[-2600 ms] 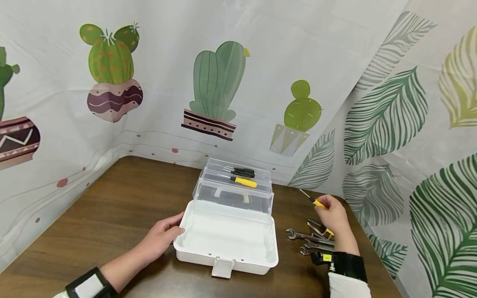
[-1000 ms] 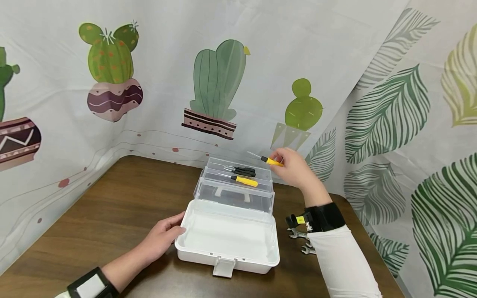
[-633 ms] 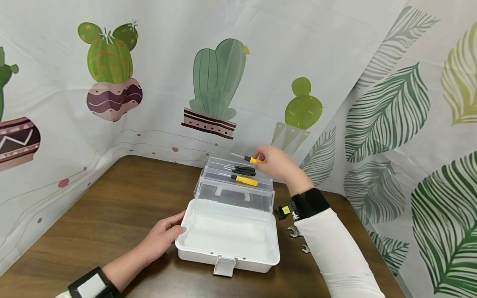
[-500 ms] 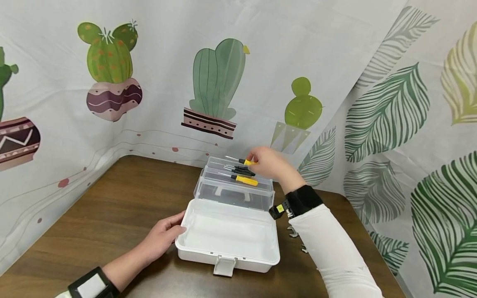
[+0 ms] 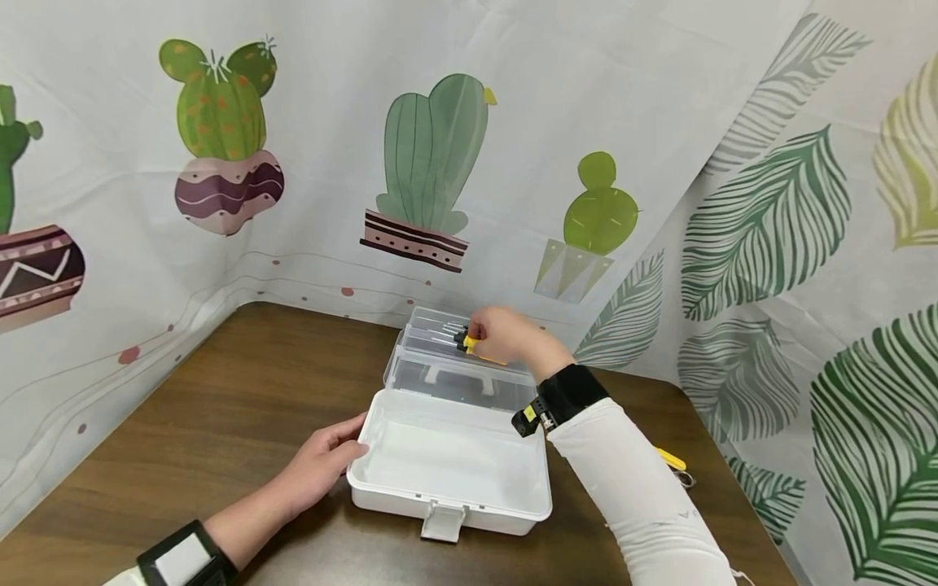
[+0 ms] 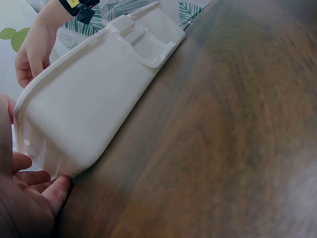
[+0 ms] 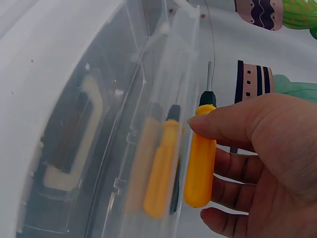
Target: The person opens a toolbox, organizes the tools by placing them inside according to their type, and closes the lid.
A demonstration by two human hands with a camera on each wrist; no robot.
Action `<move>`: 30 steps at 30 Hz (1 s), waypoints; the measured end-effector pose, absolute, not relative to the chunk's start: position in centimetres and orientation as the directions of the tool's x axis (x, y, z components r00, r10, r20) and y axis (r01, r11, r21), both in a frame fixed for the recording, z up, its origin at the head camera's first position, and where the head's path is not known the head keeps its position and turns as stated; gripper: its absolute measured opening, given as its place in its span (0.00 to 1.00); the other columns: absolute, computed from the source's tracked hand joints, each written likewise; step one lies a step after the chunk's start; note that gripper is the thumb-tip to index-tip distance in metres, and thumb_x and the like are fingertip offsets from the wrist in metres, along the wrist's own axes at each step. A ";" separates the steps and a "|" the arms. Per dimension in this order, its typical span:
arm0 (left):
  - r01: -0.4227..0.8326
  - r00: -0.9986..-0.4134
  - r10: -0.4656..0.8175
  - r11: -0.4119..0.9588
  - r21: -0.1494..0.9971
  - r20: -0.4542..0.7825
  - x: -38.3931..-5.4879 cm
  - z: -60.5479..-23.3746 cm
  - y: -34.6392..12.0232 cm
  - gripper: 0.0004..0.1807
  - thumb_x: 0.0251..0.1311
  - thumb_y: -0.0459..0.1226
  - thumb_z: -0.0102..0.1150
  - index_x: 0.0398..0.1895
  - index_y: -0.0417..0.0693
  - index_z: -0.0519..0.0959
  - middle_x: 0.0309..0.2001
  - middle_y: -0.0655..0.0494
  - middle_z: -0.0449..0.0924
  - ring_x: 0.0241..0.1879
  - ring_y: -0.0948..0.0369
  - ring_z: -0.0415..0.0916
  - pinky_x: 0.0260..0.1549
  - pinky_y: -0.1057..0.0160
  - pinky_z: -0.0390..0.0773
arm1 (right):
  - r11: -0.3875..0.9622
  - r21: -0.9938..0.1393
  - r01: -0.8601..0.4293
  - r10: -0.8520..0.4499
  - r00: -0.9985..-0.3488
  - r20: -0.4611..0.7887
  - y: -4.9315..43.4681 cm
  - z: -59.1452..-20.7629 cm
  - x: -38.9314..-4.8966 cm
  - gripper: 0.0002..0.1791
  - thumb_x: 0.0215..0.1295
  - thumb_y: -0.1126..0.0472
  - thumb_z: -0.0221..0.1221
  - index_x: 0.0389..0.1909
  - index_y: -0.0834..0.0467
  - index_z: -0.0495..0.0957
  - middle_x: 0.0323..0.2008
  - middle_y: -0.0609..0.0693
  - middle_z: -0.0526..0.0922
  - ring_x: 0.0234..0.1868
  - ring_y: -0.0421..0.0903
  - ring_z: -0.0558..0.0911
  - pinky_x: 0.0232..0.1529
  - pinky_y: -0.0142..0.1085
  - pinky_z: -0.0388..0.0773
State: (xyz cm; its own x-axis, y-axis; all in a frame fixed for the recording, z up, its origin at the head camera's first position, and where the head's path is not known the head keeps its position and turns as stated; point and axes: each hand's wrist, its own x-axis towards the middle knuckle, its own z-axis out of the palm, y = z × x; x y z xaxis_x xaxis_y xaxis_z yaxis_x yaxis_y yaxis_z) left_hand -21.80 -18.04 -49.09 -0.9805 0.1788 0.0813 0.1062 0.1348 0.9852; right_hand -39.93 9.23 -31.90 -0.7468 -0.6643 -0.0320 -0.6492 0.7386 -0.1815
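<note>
An opened white toolbox [image 5: 388, 503] stands on the table, its clear stepped trays [image 5: 408, 345] raised behind the base. My left hand [image 5: 315, 465] holds the box's left side, thumb at the rim and fingers along the outer wall. Over the trays, my right hand [image 5: 501, 334] pinches a yellow screwdriver [image 7: 199, 168] with a black collar, thumb on its handle and shaft pointing away. A second yellow screwdriver [image 7: 159, 183] shows through the clear tray wall right beside it. Screwdriver shafts [image 5: 442, 336] stick out left of the right hand, which hides most of their handles.
A front latch [image 5: 443, 522] hangs down from the box. Behind the right sleeve [image 5: 630, 480], a yellow handle [image 5: 670, 459] and a metal ring end [image 5: 685, 479] show on the wooden table [image 5: 278, 366]. A printed cloth [image 5: 322, 146] hangs behind the table.
The right hand has carried the yellow screwdriver from the table's right side leftward, then down to the clear trays. Its sleeve now covers the wrenches. The left hand keeps its hold on the box.
</note>
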 end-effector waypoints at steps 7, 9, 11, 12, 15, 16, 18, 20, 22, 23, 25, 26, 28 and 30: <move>0.125 -0.978 0.186 0.125 0.984 0.100 -21.8 -49.1 -18.0 0.33 0.72 0.35 0.51 0.78 0.32 0.59 0.73 0.31 0.66 0.62 0.51 0.76 0.50 0.68 0.81 | 0.739 -0.153 -0.656 -0.668 -0.744 -0.036 8.8 -32.6 -39.9 0.07 0.62 0.63 0.63 0.40 0.55 0.85 0.29 0.47 0.81 0.30 0.43 0.73 0.39 0.36 0.74; 0.131 -0.977 0.187 0.129 0.983 0.105 -21.8 -49.2 -18.0 0.33 0.72 0.34 0.51 0.78 0.31 0.59 0.73 0.31 0.66 0.62 0.50 0.75 0.50 0.68 0.81 | 0.740 -0.151 -0.656 -0.667 -0.744 -0.036 8.7 -32.8 -40.0 0.08 0.61 0.64 0.64 0.41 0.56 0.85 0.29 0.47 0.81 0.29 0.43 0.72 0.39 0.36 0.73; 0.122 -0.979 0.177 0.137 0.983 0.097 -21.8 -49.2 -18.0 0.33 0.72 0.35 0.52 0.78 0.32 0.60 0.73 0.32 0.67 0.63 0.50 0.75 0.51 0.68 0.81 | 0.744 -0.153 -0.650 -0.662 -0.749 -0.039 8.6 -32.9 -40.0 0.08 0.61 0.64 0.65 0.41 0.56 0.85 0.29 0.48 0.81 0.29 0.44 0.71 0.38 0.36 0.73; 0.124 -0.979 0.178 0.140 0.982 0.098 -21.8 -49.2 -18.0 0.33 0.72 0.35 0.51 0.78 0.32 0.60 0.73 0.32 0.67 0.63 0.50 0.75 0.51 0.68 0.81 | 0.747 -0.153 -0.647 -0.659 -0.751 -0.040 8.6 -32.9 -40.0 0.08 0.61 0.64 0.65 0.42 0.56 0.85 0.30 0.47 0.81 0.29 0.44 0.71 0.39 0.36 0.73; 0.124 -0.980 0.174 0.149 0.981 0.097 -21.8 -49.1 -18.0 0.33 0.72 0.35 0.51 0.77 0.32 0.60 0.73 0.32 0.67 0.64 0.48 0.74 0.51 0.69 0.80 | 0.759 -0.154 -0.632 -0.645 -0.763 -0.050 8.6 -33.0 -39.8 0.08 0.63 0.63 0.65 0.42 0.55 0.84 0.32 0.48 0.80 0.31 0.45 0.72 0.40 0.37 0.73; 0.124 -0.980 0.173 0.153 0.980 0.097 -21.8 -49.1 -18.0 0.33 0.72 0.35 0.51 0.77 0.32 0.60 0.73 0.33 0.67 0.65 0.47 0.73 0.52 0.69 0.80 | 0.763 -0.154 -0.627 -0.641 -0.766 -0.054 8.6 -33.0 -39.7 0.07 0.63 0.62 0.65 0.42 0.55 0.83 0.32 0.48 0.80 0.31 0.45 0.73 0.40 0.37 0.73; 0.124 -0.980 0.173 0.154 0.980 0.097 -21.8 -49.0 -18.0 0.33 0.73 0.35 0.51 0.77 0.32 0.60 0.74 0.33 0.66 0.65 0.47 0.72 0.52 0.70 0.79 | 0.771 -0.154 -0.618 -0.632 -0.773 -0.060 8.6 -33.1 -39.6 0.07 0.64 0.62 0.64 0.42 0.54 0.82 0.33 0.48 0.79 0.32 0.45 0.73 0.41 0.38 0.73; 0.124 -0.980 0.175 0.156 0.980 0.096 -21.8 -49.0 -18.0 0.33 0.73 0.35 0.51 0.78 0.32 0.60 0.74 0.33 0.66 0.65 0.47 0.72 0.52 0.70 0.79 | 0.777 -0.157 -0.609 -0.624 -0.779 -0.064 8.6 -33.2 -39.6 0.07 0.65 0.62 0.64 0.42 0.54 0.82 0.33 0.48 0.79 0.33 0.46 0.73 0.41 0.38 0.73; 0.125 -0.979 0.178 0.155 0.980 0.096 -21.8 -49.0 -18.0 0.33 0.73 0.35 0.51 0.78 0.33 0.60 0.74 0.33 0.66 0.65 0.47 0.73 0.52 0.69 0.80 | 0.783 -0.153 -0.602 -0.616 -0.785 -0.066 8.6 -33.3 -39.6 0.07 0.65 0.61 0.64 0.43 0.53 0.81 0.32 0.47 0.79 0.33 0.45 0.73 0.41 0.38 0.73; 0.125 -0.979 0.179 0.154 0.980 0.097 -21.8 -49.0 -18.0 0.33 0.73 0.35 0.51 0.78 0.33 0.60 0.74 0.33 0.66 0.65 0.48 0.73 0.52 0.68 0.80 | 0.786 -0.152 -0.600 -0.613 -0.787 -0.065 8.6 -33.4 -39.6 0.06 0.65 0.61 0.64 0.43 0.53 0.81 0.32 0.47 0.79 0.33 0.45 0.73 0.42 0.38 0.73; 0.127 -0.979 0.181 0.153 0.980 0.099 -21.7 -48.9 -18.0 0.33 0.73 0.35 0.51 0.78 0.33 0.60 0.74 0.33 0.66 0.64 0.48 0.74 0.52 0.68 0.80 | 0.788 -0.150 -0.598 -0.611 -0.789 -0.063 8.6 -33.4 -39.7 0.06 0.65 0.61 0.64 0.42 0.52 0.81 0.32 0.47 0.79 0.33 0.45 0.73 0.42 0.38 0.73; 0.128 -0.978 0.182 0.152 0.980 0.100 -21.7 -48.9 -18.1 0.33 0.73 0.35 0.51 0.78 0.33 0.60 0.74 0.32 0.66 0.64 0.49 0.74 0.52 0.68 0.81 | 0.788 -0.148 -0.598 -0.611 -0.789 -0.062 8.6 -33.4 -39.7 0.06 0.65 0.61 0.64 0.42 0.52 0.81 0.32 0.47 0.79 0.33 0.45 0.73 0.42 0.38 0.73; 0.127 -0.978 0.184 0.149 0.981 0.099 -21.7 -49.0 -18.1 0.33 0.73 0.35 0.51 0.78 0.33 0.60 0.74 0.32 0.65 0.64 0.49 0.74 0.51 0.68 0.81 | 0.786 -0.154 -0.599 -0.613 -0.788 -0.058 8.6 -33.4 -39.7 0.06 0.64 0.62 0.64 0.41 0.53 0.81 0.32 0.47 0.78 0.33 0.45 0.73 0.41 0.38 0.73; 0.128 -0.978 0.184 0.146 0.981 0.100 -21.8 -49.0 -18.1 0.33 0.73 0.35 0.51 0.78 0.33 0.59 0.74 0.32 0.65 0.64 0.49 0.73 0.52 0.68 0.80 | 0.782 -0.162 -0.602 -0.616 -0.786 -0.053 8.7 -33.4 -39.8 0.06 0.63 0.62 0.65 0.40 0.53 0.80 0.31 0.47 0.77 0.32 0.45 0.72 0.40 0.38 0.72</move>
State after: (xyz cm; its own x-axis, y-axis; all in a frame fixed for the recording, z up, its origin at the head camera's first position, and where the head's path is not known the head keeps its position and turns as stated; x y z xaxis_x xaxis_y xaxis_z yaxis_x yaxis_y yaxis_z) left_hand -21.77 -18.06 -48.98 -0.9778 0.1842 0.1001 0.1279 0.1461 0.9810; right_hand -39.76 8.66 -33.42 -0.7858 -0.6162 -0.0532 -0.6021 0.7818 -0.1622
